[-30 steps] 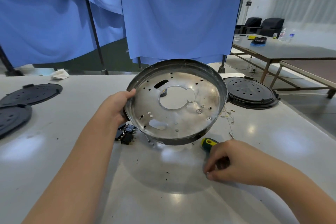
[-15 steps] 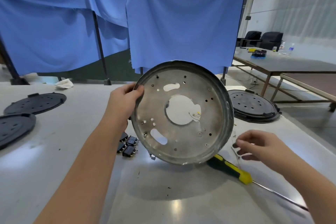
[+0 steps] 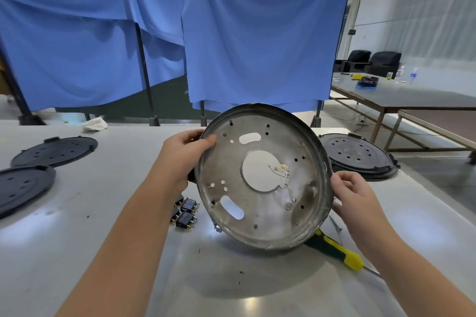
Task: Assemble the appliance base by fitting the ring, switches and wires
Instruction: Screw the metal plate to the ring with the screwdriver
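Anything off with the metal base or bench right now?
Metal base shows dark scorch-like staining near its lower right rim. Thin wires hang loose behind the centre hole. Dark specks litter the table. Nothing spilled.

Blue drapes hang behind; long table, black armchairs right.

Screwdriver — handle top hidden behind the metal pan; switches partly covered by the left forearm; wires too small to trace.
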{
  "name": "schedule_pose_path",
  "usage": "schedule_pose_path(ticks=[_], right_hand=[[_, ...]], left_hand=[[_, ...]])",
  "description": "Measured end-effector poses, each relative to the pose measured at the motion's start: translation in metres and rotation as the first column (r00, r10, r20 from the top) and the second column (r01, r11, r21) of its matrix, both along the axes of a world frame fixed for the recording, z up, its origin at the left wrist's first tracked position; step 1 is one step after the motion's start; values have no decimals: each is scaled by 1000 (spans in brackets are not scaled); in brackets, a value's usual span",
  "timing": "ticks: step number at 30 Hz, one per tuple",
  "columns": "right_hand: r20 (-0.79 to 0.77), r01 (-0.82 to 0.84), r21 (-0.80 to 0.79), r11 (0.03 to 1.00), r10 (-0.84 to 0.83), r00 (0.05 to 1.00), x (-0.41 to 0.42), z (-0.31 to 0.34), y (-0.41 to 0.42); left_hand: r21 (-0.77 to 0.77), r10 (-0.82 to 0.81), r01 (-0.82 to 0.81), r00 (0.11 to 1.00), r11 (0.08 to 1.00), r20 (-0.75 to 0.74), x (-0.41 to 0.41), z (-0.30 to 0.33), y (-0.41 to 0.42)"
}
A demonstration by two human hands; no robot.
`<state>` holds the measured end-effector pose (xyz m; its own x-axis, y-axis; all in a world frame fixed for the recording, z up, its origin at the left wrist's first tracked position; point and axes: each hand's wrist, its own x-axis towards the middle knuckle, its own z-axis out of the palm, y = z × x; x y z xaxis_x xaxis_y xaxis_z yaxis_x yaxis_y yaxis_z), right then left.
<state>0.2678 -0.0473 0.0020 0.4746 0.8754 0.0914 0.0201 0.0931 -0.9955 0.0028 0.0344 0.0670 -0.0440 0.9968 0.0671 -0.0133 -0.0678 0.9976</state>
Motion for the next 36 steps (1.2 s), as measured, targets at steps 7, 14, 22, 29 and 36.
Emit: schedule_pose_path(ticks=[7, 14, 22, 29, 36], right_hand=[[188, 34, 43, 999, -42, 981, 1, 10, 17], [-125, -41, 27, 999, 44, 991, 5, 22, 28], [-277, -1, 52, 999, 15, 961, 4, 34, 33], [-280, 73, 137, 988, -31, 959, 2, 43, 34], [-261, 153, 163, 975, -107, 960, -3, 37, 31]], left_hand=[[-249, -230, 295, 938, 922, 258, -6, 3, -22], [-419, -110, 446, 777, 791, 620, -16, -27, -44], [-448, -157, 509, 770, 734, 618, 1, -49, -67], [-490, -221, 536, 797, 688, 562, -4, -54, -76], [-432, -186, 505, 783, 747, 594, -4, -57, -77]])
